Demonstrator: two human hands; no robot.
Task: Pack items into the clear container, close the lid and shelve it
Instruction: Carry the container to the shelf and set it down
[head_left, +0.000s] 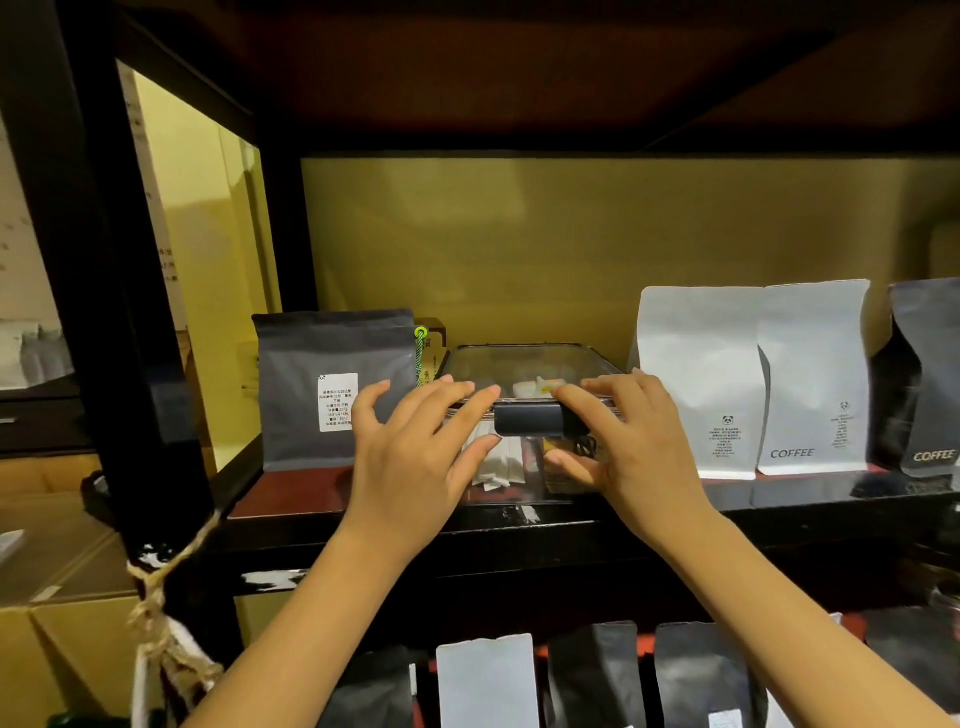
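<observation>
The clear container (524, 364) sits on the dark shelf (291, 493), lid on, with a dark latch (527, 420) at its near end. White packets and small items show through its walls. My left hand (415, 457) rests against the container's near left corner, fingers spread over the lid edge and thumb on the front wall. My right hand (623, 447) mirrors it at the near right corner, fingers on the lid by the latch and thumb low on the front wall.
A grey coffee bag (332, 389) stands left of the container. Two white coffee bags (701, 379) (813, 374) and a dark one (924, 374) stand to the right. More bags (488, 680) fill the shelf below. Cardboard boxes (57, 597) lie at the lower left.
</observation>
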